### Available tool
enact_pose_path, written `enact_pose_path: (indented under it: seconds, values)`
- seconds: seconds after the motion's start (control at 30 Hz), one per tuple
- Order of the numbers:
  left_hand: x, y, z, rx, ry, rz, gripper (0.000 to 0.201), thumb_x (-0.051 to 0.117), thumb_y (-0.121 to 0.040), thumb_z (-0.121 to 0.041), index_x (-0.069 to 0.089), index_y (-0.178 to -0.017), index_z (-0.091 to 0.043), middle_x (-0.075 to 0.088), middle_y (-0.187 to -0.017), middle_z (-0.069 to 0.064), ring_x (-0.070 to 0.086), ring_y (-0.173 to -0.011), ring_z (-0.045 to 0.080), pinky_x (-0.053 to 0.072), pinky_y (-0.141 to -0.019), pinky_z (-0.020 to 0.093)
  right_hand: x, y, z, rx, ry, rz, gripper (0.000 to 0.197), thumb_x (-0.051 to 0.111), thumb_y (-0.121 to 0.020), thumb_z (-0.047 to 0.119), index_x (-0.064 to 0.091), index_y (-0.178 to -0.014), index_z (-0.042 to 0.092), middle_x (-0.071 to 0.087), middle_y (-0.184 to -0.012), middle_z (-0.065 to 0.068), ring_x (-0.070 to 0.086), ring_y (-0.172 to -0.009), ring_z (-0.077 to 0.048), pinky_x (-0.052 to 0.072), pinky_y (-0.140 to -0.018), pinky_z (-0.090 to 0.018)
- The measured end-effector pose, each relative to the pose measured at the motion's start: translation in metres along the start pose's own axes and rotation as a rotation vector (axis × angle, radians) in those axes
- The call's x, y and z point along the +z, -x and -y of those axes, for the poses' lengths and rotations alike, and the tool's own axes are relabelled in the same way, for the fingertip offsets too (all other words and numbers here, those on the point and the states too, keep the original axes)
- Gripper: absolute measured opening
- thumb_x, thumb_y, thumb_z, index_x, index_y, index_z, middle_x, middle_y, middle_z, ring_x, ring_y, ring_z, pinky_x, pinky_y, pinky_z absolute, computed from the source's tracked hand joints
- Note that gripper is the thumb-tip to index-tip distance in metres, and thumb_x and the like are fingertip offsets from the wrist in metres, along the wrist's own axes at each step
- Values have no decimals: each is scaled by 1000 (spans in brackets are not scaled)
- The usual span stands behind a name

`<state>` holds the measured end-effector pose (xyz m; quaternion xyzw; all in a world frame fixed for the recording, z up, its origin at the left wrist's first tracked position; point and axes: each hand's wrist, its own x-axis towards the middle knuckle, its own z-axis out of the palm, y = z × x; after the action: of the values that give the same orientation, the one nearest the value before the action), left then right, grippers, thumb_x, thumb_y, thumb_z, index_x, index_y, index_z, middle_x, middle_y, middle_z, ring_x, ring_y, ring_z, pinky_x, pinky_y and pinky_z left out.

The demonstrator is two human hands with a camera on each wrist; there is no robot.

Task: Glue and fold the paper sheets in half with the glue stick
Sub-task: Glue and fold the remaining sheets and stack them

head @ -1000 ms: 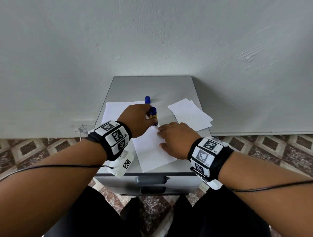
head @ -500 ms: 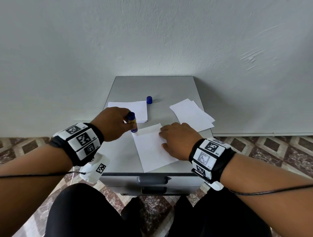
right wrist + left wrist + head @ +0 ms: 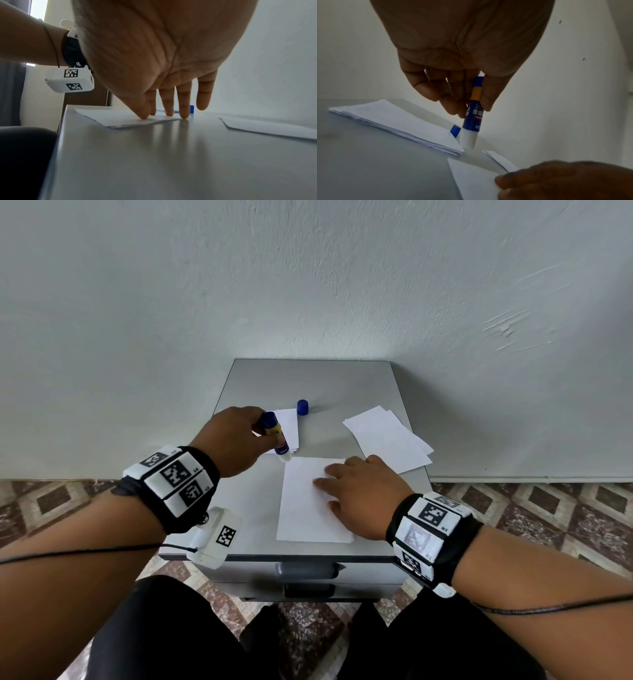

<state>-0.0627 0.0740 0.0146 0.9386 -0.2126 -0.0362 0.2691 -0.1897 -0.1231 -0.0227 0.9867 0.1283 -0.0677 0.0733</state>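
**A:** Item one, the paper sheet (image 3: 310, 501). Location?

**B:** Lying flat at the near edge of the grey tabletop (image 3: 318, 381), long side running away from the person. Likely handling: very light, limp, apt to slide on the smooth top unless pinned. Best held down flat near one edge, then lifted by an edge for the fold.

**A:** Who pins it?

**B:** The right hand (image 3: 359, 491). Fingers straight and spread, tips pressing on the sheet's right part; it grasps nothing. In the right wrist view the fingertips (image 3: 183, 115) touch the paper, though the little finger looks to be lifted clear.

**A:** Item two, the glue stick (image 3: 274, 433).

**B:** Uncapped, blue and yellow barrel, white tip pointing down. A rigid, light, smooth tube, I judge; take it by the barrel, well above the tip. The left hand (image 3: 236, 440) does so, thumb and fingers curled round the upper barrel. The tip sits just off the sheet's far left corner; whether it touches the tabletop I cannot tell.

**A:** Other entries?

**B:** Blue cap (image 3: 302, 407), upright, further back. A neat stack of folded paper (image 3: 393, 121) beside the glue stick. Loose sheets (image 3: 387, 440) at the right, apart from the work.
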Motion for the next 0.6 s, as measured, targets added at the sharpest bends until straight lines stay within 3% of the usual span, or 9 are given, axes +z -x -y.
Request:
enact_pose_path:
  seconds: [0.13, 0.23, 0.33, 0.43, 0.6]
  values:
    - [6, -2, -7, 7, 8, 4, 23, 68, -85, -45, 69, -96, -24, 66, -88, -14, 60, -80, 10, 42, -62, 21, -7, -2, 3, 50, 56, -1, 44, 35, -100, 45, 49, -138, 28, 50, -128, -4, 43, -116, -27, 33, -91, -41]
    - [11, -4, -13, 11, 8, 11, 21, 69, -85, -43, 68, -95, -24, 63, -85, -16, 56, -75, 4, 37, -58, 19, -8, -7, 2, 74, -7, 7, 46, 41, -97, 47, 49, -136, 25, 46, -135, -6, 43, -121, -28, 34, -97, -42]
    - [16, -6, -20, 16, 13, 27, 22, 69, -85, -42, 68, -95, -22, 64, -87, -13, 60, -82, 11, 41, -62, 19, -6, -14, 3, 56, -68, 65, 51, 40, -97, 46, 41, -142, 22, 35, -150, -6, 41, -130, -28, 33, -104, -45]
    - [22, -11, -26, 22, 18, 48, 27, 69, -84, -43, 67, -99, -21, 67, -95, -9, 62, -89, 15, 45, -71, 26, -8, -20, 2, 58, -78, 102, 50, 39, -96, 46, 43, -140, 22, 42, -144, -5, 45, -125, -27, 34, -103, -46]
    - [36, -17, -35, 66, -30, 75, 28, 66, -88, -41, 64, -104, -18, 67, -99, -5, 62, -90, 17, 46, -79, 28, -16, -26, 1, 61, -58, 142, 49, 45, -94, 49, 51, -134, 21, 50, -132, -4, 50, -118, -26, 33, -98, -44]
